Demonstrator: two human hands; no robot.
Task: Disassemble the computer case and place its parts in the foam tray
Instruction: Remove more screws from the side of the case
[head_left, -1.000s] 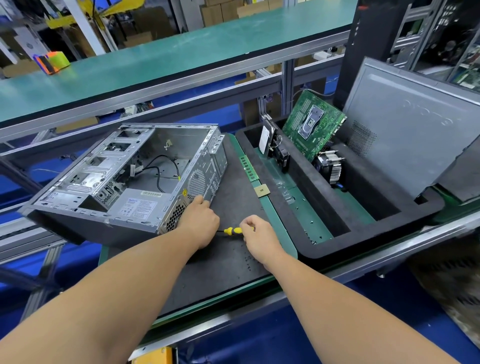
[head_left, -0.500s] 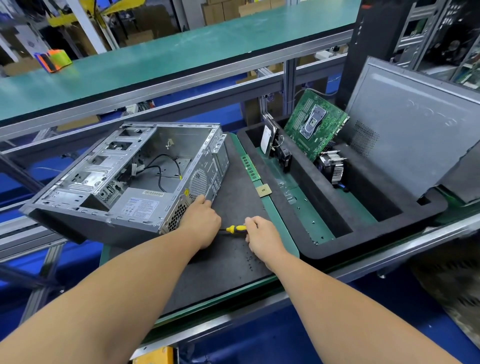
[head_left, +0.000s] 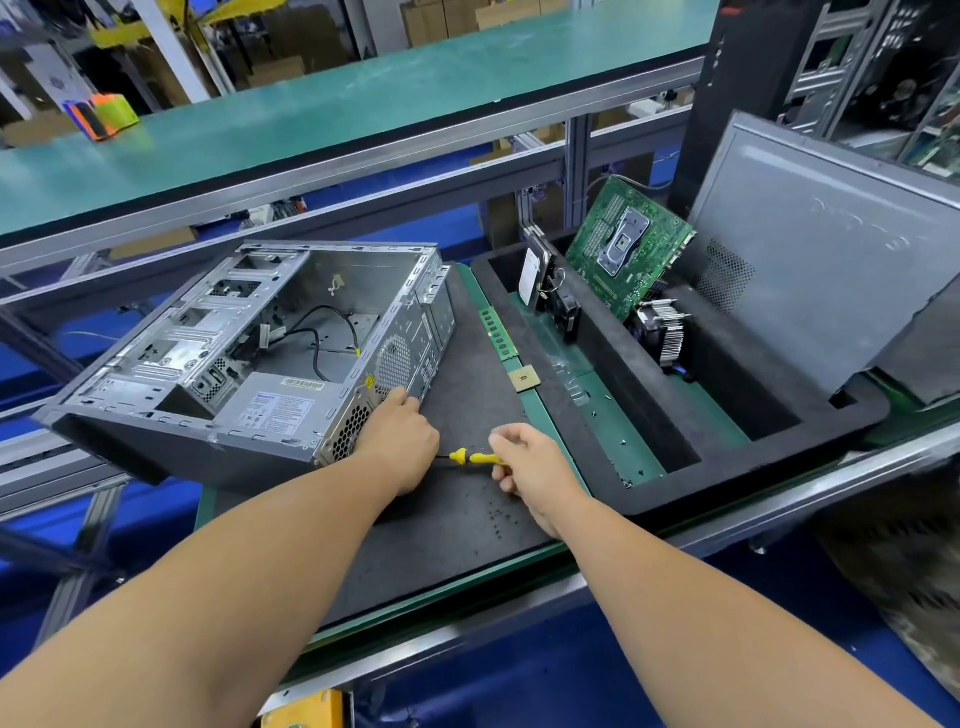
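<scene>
Computer case (head_left: 249, 358) lies on its side on the counter's dark mat (head_left: 457, 519), left of foam tray (head_left: 649, 483). Left hand (head_left: 400, 447) braces its rear corner, fingers flat; right hand (head_left: 535, 467) pinches yellow screwdriver (head_left: 475, 458). Likely stiff, heavy, sharp-edged sheet steel: grip the frame rails, not the cables.

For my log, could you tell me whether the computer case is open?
Open: the computer case lies without its side panel, bare interior showing.
</scene>
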